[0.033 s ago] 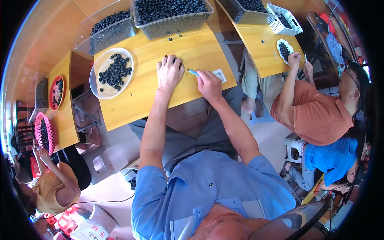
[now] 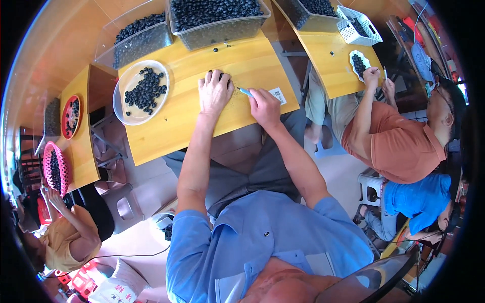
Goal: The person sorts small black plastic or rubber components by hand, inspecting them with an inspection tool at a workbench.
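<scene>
On the yellow wooden table, my left hand rests with bent fingers over small dark round pieces, partly hidden beneath the fingertips. Closed around a slim, light-blue-handled tool is my right hand; the tool's pointed tip is beside my left fingers. Dark specks lie on the wood between the two hands. To the left, a round, pale shallow dish holds many loose dark round pieces.
Clear plastic bins heaped with dark pieces stand at the table's far side. A white card lies right of my right hand. People work at side tables: one on the right near a white basket, another on the left near a pink basket.
</scene>
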Demonstrator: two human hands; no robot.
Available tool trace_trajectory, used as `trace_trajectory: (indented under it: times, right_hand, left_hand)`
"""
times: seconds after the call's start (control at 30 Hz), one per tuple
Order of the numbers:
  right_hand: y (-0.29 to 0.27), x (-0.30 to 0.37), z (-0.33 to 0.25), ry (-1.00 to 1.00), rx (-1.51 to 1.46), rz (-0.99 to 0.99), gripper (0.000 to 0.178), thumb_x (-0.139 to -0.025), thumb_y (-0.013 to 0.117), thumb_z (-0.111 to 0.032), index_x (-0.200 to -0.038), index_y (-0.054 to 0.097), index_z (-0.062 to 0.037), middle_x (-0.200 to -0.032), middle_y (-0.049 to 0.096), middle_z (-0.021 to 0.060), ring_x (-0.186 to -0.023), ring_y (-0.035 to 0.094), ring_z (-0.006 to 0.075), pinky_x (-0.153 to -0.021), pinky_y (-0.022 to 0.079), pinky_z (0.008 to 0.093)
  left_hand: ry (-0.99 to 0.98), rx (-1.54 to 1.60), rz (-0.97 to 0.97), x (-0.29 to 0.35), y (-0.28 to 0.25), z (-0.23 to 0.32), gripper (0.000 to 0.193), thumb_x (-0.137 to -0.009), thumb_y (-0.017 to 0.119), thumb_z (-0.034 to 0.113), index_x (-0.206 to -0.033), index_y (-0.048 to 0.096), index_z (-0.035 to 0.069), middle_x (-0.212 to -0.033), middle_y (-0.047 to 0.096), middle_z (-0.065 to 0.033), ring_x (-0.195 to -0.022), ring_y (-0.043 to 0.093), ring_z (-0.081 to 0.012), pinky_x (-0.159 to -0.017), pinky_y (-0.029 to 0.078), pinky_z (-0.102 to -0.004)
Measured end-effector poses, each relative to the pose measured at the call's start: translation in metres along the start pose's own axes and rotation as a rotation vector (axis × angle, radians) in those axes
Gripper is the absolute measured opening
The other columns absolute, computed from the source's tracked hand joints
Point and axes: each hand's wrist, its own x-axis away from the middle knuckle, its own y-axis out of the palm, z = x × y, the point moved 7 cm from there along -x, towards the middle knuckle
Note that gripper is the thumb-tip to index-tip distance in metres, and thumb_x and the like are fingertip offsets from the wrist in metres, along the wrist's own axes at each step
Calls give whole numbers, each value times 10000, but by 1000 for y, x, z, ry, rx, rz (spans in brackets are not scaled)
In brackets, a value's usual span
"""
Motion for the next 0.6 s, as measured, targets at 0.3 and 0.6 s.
trace_trajectory:
  times: [0.3, 0.6]
  right_hand:
    - [-3, 2, 1, 5, 37, -10, 170, -884, 734, -60, -1054, 731, -65, -849, 680, 96, -765, 693, 314, -664, 559, 432]
    - [0, 0, 0, -10, 21, 18, 149, -884, 738, -73, -1033, 728, -71, -824, 672, 89, -759, 694, 307, -660, 562, 430]
  left_hand:
    - [7, 34, 77, 3, -11, 5, 144, -851, 793, 292, -950, 777, 190, -1078, 716, 3, -1061, 662, -224, -1026, 410, -508]
    - [-64, 132, 7, -4, -4, -10, 197, -980, 664, 206, -1136, 774, 158, -1212, 765, -8, -1200, 683, -222, -1182, 332, -602]
